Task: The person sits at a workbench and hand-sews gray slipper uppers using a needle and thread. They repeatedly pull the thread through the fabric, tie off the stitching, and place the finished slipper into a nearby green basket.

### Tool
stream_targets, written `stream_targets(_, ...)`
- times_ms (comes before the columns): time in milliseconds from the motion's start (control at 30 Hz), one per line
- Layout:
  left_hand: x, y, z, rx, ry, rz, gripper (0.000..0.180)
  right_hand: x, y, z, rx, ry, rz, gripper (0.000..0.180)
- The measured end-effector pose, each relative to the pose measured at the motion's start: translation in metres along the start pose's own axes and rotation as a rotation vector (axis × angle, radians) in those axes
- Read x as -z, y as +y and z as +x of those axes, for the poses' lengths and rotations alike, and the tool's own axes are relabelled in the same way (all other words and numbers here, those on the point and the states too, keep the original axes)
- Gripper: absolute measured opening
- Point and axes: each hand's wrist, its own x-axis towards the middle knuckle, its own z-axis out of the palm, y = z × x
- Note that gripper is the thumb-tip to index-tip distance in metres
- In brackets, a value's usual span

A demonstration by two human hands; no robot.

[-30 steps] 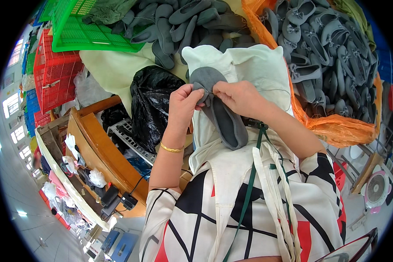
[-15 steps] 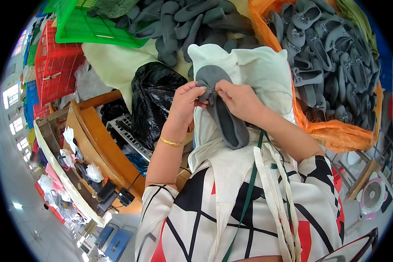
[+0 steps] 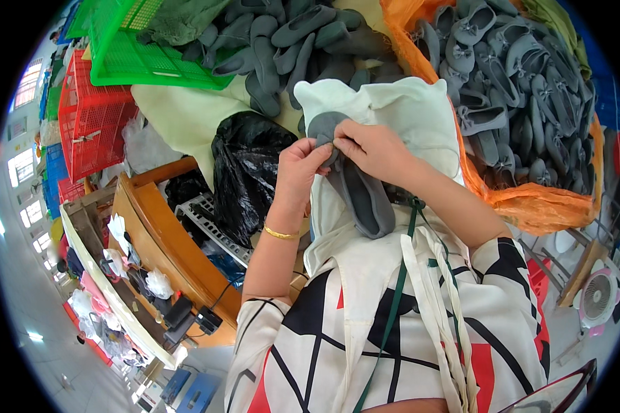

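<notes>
A grey slip-on shoe (image 3: 366, 199) lies over the white cloth on my lap, its toe pointing away from me and its opening facing up. My left hand (image 3: 302, 164) pinches at the left of the shoe's front, by the bow area. From the right, my right hand (image 3: 368, 146) is closed over the same spot, thumb and fingertips pressed together. The fingertips of both hands nearly meet there, and they hide the bow and whatever small part they grip. A white padded cloth (image 3: 420, 110) spreads beneath the shoe.
A heap of grey shoes (image 3: 282, 41) lies ahead, beside a green crate (image 3: 165, 65). At the right, an orange sack (image 3: 541, 206) holds several grey shoes with bows. On the left are a red crate (image 3: 96, 117), a black plastic bag (image 3: 251, 165) and a wooden drawer table (image 3: 179, 255).
My right hand has shifted left over the shoe's front and come closer to my left hand. The view has tilted slightly; the shoe stays on my lap.
</notes>
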Motion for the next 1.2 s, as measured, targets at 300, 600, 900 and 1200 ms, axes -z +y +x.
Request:
stream_targets(300,-0.003,-0.008,0.004,-0.052,0.029,0.113,0.01,-0.013,0.0,0.012,0.254,0.178,-0.293,0.008)
stream_targets(600,-0.012,-0.009,0.006,-0.121,0.104,0.254,0.022,0.018,-0.014,0.027,-0.383,-0.072,0.854,0.018)
stream_targets(900,-0.008,-0.008,0.002,-0.154,0.101,0.277,0.025,0.321,0.128,-0.103,-0.211,0.997,1.076,0.014)
stream_targets(1200,-0.007,-0.011,-0.009,-0.338,0.277,0.349,0.041,0.245,0.089,-0.083,-0.126,1.197,0.451,0.008)
